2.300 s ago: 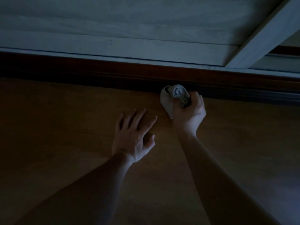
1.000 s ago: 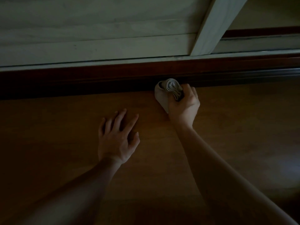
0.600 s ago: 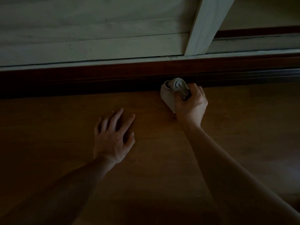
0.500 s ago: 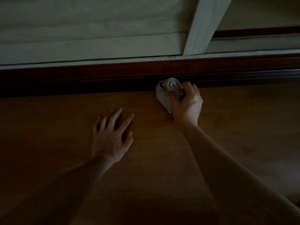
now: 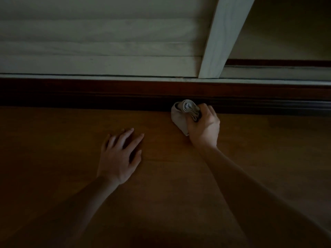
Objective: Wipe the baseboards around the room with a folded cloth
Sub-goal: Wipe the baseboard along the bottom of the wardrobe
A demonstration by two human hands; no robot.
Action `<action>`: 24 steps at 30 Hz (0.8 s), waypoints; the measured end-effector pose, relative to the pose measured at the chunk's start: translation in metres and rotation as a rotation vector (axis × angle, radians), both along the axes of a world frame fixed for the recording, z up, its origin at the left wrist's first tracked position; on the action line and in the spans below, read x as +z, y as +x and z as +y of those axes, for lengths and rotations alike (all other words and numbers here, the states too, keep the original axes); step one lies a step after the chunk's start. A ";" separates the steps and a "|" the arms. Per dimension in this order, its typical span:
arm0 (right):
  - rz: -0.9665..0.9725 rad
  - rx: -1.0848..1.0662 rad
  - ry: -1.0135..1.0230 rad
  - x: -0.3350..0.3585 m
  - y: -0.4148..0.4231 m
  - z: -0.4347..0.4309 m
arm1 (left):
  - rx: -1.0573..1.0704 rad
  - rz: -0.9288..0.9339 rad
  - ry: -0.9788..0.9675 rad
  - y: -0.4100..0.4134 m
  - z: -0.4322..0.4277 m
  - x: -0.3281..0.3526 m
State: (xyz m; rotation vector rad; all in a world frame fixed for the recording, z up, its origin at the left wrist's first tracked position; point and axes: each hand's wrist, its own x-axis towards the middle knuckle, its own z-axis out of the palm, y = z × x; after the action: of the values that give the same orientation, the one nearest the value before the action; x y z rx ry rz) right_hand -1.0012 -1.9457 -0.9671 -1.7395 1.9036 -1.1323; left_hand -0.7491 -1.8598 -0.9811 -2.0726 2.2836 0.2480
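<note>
Folded cloth (image 5: 180, 115), gripped by the right hand (image 5: 205, 127), presses the dark baseboard (image 5: 107, 94); left hand (image 5: 120, 156) rests flat, fingers spread, on the floor (image 5: 53, 140) below it.

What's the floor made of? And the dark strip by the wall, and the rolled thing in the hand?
Floor: probably wood or laminate, smooth, with a plank seam. Baseboard: likely stained wood, dark reddish, grooved along its length. Cloth, gripped by the right hand: soft pale fabric, its folded layers showing.
</note>
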 end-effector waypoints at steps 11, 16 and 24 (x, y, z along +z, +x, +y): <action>0.033 -0.046 -0.004 0.000 -0.038 0.005 | -0.130 -0.065 0.098 -0.041 0.006 -0.002; 0.069 -0.088 -0.036 -0.005 -0.050 0.004 | -0.137 -0.067 0.091 -0.040 0.005 -0.003; 0.072 -0.099 -0.050 -0.006 -0.051 0.004 | -0.142 -0.057 0.066 -0.040 0.004 -0.008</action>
State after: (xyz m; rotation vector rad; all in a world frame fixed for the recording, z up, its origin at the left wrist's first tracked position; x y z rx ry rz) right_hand -1.0524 -1.9417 -0.9728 -1.7512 2.0419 -1.1760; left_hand -0.7891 -1.8561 -0.9891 -1.8520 2.3420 0.2502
